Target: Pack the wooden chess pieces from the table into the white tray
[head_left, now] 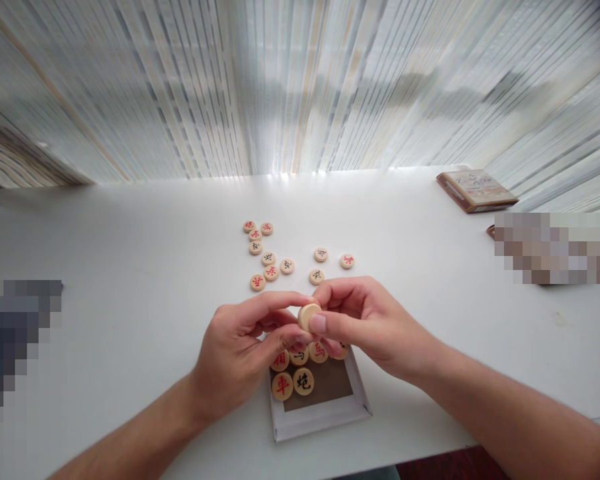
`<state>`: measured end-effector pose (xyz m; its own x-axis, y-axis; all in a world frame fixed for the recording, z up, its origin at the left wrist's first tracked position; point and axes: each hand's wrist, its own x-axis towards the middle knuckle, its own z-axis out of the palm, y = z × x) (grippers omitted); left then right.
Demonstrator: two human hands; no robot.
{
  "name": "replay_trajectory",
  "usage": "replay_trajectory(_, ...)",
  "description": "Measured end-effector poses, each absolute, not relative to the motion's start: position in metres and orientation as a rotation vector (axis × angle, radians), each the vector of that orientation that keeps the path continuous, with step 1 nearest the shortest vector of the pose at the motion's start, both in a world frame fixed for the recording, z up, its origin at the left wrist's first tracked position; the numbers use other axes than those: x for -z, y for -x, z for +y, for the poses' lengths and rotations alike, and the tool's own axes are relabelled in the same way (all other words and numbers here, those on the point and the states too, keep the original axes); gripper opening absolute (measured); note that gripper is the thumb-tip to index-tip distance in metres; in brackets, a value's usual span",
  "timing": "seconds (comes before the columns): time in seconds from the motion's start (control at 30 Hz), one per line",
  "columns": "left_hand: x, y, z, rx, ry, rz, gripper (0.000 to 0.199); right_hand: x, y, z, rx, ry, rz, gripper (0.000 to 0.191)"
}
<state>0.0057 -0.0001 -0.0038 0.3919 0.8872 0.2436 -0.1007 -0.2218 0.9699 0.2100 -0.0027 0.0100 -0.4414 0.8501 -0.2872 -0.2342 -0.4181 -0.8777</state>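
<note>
Hands meet over the shallow box tray (pixel 320 417): left hand (pixel 240 353) and right hand (pixel 370 320) both pinch one blank-faced wooden disc (pixel 309 315) in their fingers. Tray holds several lettered pieces (pixel 293 385); more pieces (pixel 270 260) lie scattered on the tabletop (pixel 130 240).

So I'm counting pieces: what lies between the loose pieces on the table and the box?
In the head view, both hands, left and right, pinching one wooden disc together.
</note>
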Motion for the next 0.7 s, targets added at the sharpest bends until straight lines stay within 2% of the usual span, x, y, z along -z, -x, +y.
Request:
replay_trajectory(0.27,0.0046,-0.0026,0.0005,-1.103,-1.597,0.711,0.025,-0.0093,-0.2102,-0.003,-1.931,0.985,-1.045,0.039)
replay_trajectory(0.7,0.0062,-0.0016,-0.0003,-1.107,-1.697,0.757,0.02,-0.0101,-0.2093,-0.001,-2.047,0.987,-0.952,0.047)
